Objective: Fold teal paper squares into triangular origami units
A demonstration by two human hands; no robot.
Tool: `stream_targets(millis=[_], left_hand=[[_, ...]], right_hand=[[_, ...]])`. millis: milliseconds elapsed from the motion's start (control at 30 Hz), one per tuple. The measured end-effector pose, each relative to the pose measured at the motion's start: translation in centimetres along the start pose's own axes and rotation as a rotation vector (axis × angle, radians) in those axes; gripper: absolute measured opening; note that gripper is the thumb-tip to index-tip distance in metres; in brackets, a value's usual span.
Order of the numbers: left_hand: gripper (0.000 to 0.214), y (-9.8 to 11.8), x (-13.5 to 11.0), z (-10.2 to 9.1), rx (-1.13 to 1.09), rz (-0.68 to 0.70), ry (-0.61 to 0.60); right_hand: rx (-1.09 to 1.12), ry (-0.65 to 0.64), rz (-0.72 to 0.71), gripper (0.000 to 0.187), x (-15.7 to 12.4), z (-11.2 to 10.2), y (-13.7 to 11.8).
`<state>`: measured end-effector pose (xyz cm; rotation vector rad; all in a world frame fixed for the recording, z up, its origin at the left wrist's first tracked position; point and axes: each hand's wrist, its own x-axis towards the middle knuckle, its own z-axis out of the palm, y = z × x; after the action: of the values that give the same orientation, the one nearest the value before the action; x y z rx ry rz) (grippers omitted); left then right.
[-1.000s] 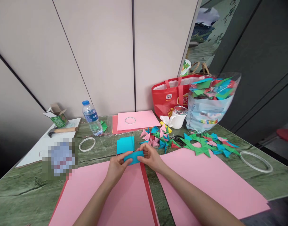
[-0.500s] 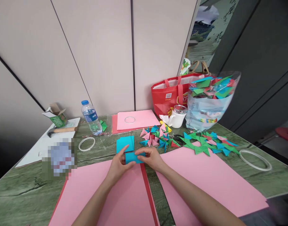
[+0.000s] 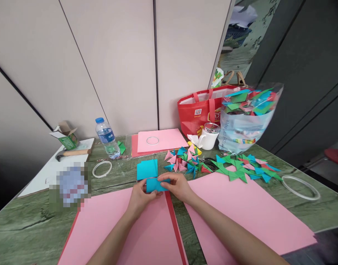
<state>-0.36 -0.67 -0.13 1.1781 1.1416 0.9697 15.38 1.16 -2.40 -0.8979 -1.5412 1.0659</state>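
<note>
A small piece of blue paper (image 3: 152, 185), apparently folded over, is held between my two hands above the pink sheets. My left hand (image 3: 140, 197) grips its left end, with the thumb along the lower edge. At the right end, my right hand (image 3: 178, 186) pinches it between thumb and fingers. Just beyond lies a stack of blue paper squares (image 3: 147, 169) on the table. Large pink sheets (image 3: 116, 224) with a red edge lie under my left forearm, and more pink sheets (image 3: 240, 209) are under my right forearm.
Folded paper pieces (image 3: 184, 160) are heaped ahead, beside star-shaped paper rings (image 3: 235, 167). Farther back stand a white mug (image 3: 209, 138), a red bag (image 3: 191, 116), a plastic bag of paper pieces (image 3: 240, 129) and a water bottle (image 3: 106, 138). A hammer (image 3: 75, 152) lies left.
The fingers of my left hand have shifted: the index finger, raised over the stack before, has come down behind the blue paper. My right hand keeps its pinch nearly in place.
</note>
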Motion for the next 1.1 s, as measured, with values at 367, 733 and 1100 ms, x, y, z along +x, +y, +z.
stream_targets(millis=[367,733,1100], left_hand=[[0.068,0.7,-0.3,-0.3,-0.255,-0.051,-0.220],[0.065,0.9,-0.3,-0.4,-0.235,-0.016,-0.128],[0.063,0.3,0.4,-0.9,-0.171,0.029,0.131]], right_hand=[[0.012,0.002,0.021,0.014,0.5,-1.0,0.0],[-0.033,0.118,0.081,0.016,0.7,-1.3,0.3],[0.098,0.084,0.144,0.015,0.6,-0.8,0.5]])
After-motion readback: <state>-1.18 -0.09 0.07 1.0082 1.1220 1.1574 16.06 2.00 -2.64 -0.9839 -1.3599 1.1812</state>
